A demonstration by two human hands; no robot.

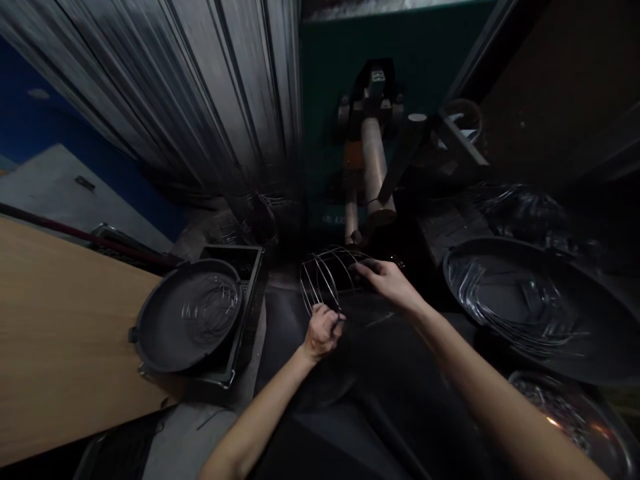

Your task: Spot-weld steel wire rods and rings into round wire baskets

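Wire cage (329, 275) is mid-scene, held up in front of the machine's metal cylinder (375, 167), over the dark cloth on the lap (390, 413). Left hand (324, 331): fingers curled and clamped on the cage's near end, probably since the wires bunch there and one fist can keep them together. Right hand (383, 277): thumb and fingers pinched together on wire at the cage's far right side; light grip, likely to steady or spread loops without crushing them. Exact wire pinched: can't tell, too dark. Left black basin (165, 320) sits on a crate (253, 293), looped wires inside, presumably raised for easy reach. Right black basin (595, 313) has more bent wire, also within arm's reach. Near right, metal bowl (620, 447) holds small parts, likely contained so they don't scatter.
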